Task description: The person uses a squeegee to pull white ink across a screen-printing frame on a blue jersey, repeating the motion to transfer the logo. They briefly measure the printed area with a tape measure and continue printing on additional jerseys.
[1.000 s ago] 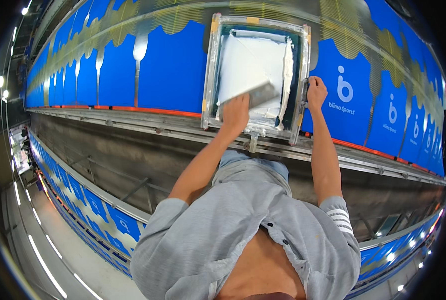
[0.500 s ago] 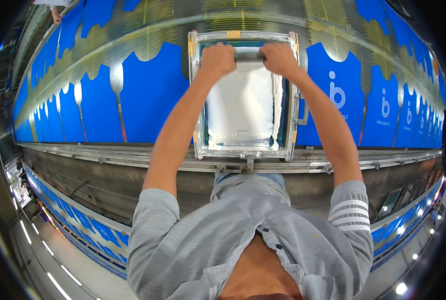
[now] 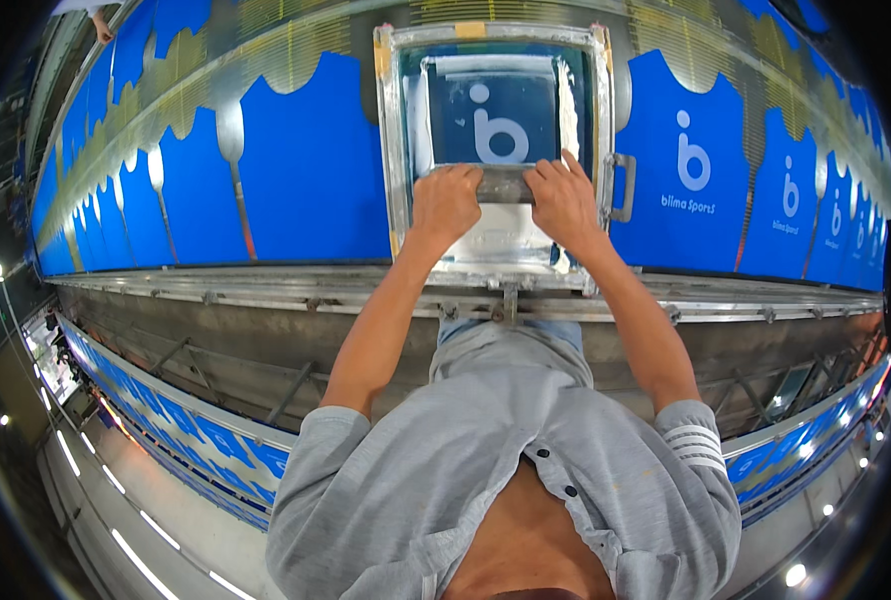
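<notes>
Both my hands are closed on the grey handle of a squeegee (image 3: 507, 184), my left hand (image 3: 446, 208) at one end and my right hand (image 3: 567, 205) at the other. The squeegee lies across the lower half of a screen printing frame (image 3: 387, 140). White ink (image 3: 501, 238) is spread on the mesh on the near side of the squeegee, with a thick ridge of it along the right edge. Beyond the squeegee, the dark mesh shows a pale round emblem (image 3: 503, 135). Whatever lies under the screen is mostly hidden.
Blue fabric panels line the long table; the one to the right (image 3: 688, 140) bears a white emblem, while the left one (image 3: 311, 170) is plain. A metal rail (image 3: 346, 292) runs along the near edge. Another person's hand (image 3: 103, 28) shows at far left.
My hands have drawn the squeegee from the far end of the screen toward me. White ink that covered the mesh is now on the near side, and the emblem shows.
</notes>
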A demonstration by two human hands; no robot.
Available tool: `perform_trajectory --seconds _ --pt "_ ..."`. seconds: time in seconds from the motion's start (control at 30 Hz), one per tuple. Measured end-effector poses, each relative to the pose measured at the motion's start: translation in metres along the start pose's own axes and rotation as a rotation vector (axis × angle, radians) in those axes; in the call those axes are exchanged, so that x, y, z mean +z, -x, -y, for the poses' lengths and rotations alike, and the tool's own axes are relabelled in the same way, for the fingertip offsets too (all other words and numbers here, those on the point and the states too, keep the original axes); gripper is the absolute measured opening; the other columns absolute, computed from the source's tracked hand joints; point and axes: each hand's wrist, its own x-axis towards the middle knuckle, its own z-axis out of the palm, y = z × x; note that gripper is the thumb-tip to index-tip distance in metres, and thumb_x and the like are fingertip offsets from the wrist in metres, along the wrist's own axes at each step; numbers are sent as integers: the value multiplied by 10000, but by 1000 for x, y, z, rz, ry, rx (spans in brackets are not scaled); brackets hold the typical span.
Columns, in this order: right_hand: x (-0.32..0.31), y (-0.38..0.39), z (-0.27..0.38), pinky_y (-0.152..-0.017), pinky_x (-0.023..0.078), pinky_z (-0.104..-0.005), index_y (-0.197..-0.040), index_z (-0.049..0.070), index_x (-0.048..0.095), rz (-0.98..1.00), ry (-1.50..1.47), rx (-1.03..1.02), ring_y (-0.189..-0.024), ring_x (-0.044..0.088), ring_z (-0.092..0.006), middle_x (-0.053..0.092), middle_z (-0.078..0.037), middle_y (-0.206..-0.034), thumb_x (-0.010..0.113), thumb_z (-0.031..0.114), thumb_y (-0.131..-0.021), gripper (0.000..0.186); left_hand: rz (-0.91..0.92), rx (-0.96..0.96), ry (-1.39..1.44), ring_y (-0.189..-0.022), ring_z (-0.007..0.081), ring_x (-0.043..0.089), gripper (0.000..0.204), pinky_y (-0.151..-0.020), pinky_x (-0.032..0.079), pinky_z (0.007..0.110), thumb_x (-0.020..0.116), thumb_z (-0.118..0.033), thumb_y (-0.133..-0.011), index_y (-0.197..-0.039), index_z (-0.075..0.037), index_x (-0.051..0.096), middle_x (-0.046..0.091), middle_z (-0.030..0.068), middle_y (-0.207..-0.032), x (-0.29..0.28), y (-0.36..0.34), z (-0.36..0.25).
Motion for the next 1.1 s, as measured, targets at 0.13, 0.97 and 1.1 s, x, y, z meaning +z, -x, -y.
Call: perform_trajectory --seconds 0.13,0.97,1.1 --pt "8 66 34 -1081 407 -504 -809 47 642 8 -32 18 -891 630 -293 608 -111 -840 624 2 -737 86 -72 23 40 -868 288 712 280 -746 575 394 639 -22 -710 -959 -85 750 748 77 -951 15 70 -21" --pt "6 40 -114 -754 489 -320 -1082 2 710 -314 -785 982 -824 619 -158 703 -66 -912 686 209 -915 267 748 20 3 -748 371 709 347 -608 504 481 780 -63 -506 -827 63 740 710 253 -780 -44 -187 19" --pt "-13 29 -93 -742 483 -312 -1067 -1 708 -306 -766 980 -809 601 -142 699 -60 -903 689 202 -913 256 169 95 -87 -883 372 711 295 -726 552 482 637 -120 -677 -936 -107 778 734 199 -940 -53 -212 33"
